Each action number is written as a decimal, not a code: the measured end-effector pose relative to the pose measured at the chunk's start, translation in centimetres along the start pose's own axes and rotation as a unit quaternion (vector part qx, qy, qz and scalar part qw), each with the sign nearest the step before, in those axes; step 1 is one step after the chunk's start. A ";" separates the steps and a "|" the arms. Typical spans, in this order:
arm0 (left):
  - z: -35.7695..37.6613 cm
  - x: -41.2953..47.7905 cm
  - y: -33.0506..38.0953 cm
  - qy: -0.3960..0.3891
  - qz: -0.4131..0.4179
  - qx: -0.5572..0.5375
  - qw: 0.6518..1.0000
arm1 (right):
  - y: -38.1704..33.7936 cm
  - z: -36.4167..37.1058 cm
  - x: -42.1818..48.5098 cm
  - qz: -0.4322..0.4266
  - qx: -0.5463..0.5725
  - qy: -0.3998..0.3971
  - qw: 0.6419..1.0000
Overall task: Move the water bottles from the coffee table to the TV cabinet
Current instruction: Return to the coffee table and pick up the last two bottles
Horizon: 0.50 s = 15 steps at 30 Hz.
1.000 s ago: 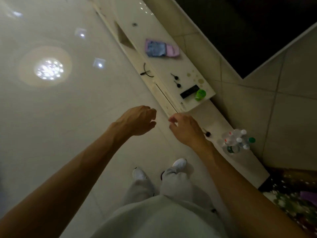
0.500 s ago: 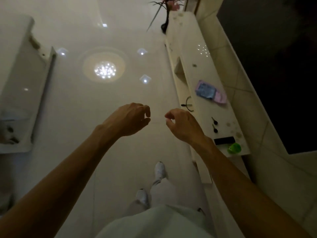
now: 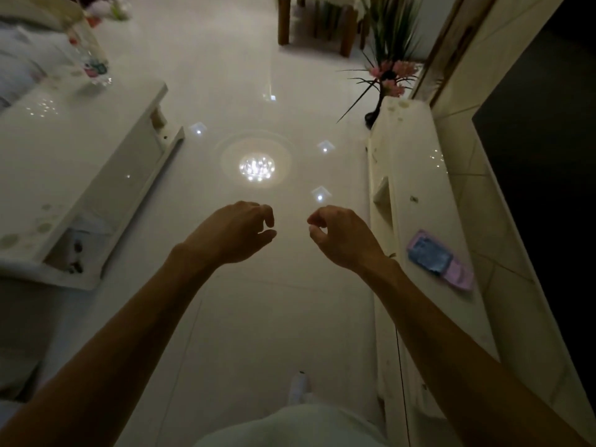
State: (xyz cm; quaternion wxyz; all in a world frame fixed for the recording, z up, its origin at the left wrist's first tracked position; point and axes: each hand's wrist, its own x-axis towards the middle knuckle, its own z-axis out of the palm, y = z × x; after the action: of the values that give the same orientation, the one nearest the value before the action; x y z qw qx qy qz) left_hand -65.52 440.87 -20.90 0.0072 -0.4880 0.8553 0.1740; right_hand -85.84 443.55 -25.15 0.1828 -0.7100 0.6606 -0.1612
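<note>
Turned further left: coffee desk (image 3: 80, 150) w/ a bottle (image 3: 92, 64) now in view, TV cabinet (image 3: 416, 175) on my right. Both hands, left (image 3: 233, 235) & right (image 3: 343, 238), loosely curled, holding nothing.

White TV cabinet (image 3: 416, 175), pink-and-blue cloth (image 3: 438, 259), pink flowers (image 3: 390, 75).

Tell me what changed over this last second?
The view swung left from the white TV cabinet and its cluster of bottles toward the white coffee table, where a clear plastic water bottle now shows. Both hands, left and right, stayed empty, half-curled.
</note>
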 end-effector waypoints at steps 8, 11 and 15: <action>-2.5 2.5 -3.2 0.025 -0.046 -0.015 0.999 | -0.9 -0.7 6.7 -0.043 -0.014 -0.016 0.999; -3.0 3.4 -5.9 0.030 -0.062 -0.016 0.997 | -2.5 0.2 9.7 -0.057 -0.018 -0.025 0.998; -3.6 5.1 -10.6 0.015 -0.072 -0.014 0.997 | -5.2 2.3 14.3 -0.067 -0.026 -0.039 0.997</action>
State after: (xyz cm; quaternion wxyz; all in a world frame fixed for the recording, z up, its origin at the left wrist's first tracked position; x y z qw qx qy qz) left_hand -58.79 430.59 -21.52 -0.0003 -0.5507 0.8156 0.1775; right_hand -79.10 429.74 -24.84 0.1786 -0.7626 0.6083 -0.1284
